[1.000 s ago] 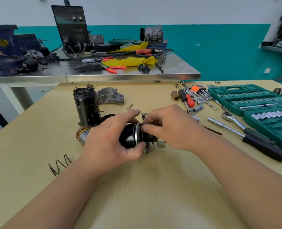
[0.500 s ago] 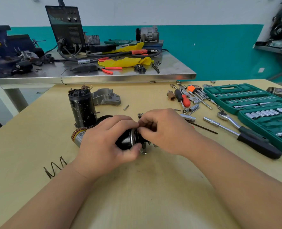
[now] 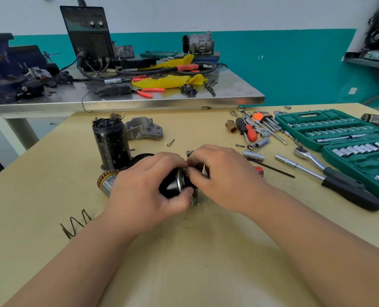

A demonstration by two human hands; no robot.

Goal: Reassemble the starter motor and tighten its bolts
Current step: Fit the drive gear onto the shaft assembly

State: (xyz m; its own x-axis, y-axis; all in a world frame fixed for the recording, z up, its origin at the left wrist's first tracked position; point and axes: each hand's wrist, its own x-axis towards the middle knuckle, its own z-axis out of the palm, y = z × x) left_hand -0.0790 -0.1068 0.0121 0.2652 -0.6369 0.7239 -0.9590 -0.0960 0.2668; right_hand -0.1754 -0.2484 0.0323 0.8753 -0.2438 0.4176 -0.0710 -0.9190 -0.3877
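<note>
Hands meet near the middle of the table [image 3: 184, 258]. The left hand [image 3: 144, 189] is curled round a glossy black cylinder [image 3: 172, 185], which lies on its side with a bright metal ring at its right end. The right hand [image 3: 221, 173] pinches at that ringed end with its fingers bunched; whether a small fastener sits between the fingertips I can't make out. Just behind stands the housing [image 3: 112, 147], upright, black and scuffed. The armature [image 3: 105, 181] lies at its foot, partly under the left hand and showing copper windings. A grey casting [image 3: 145, 128] sits beside the housing.
</note>
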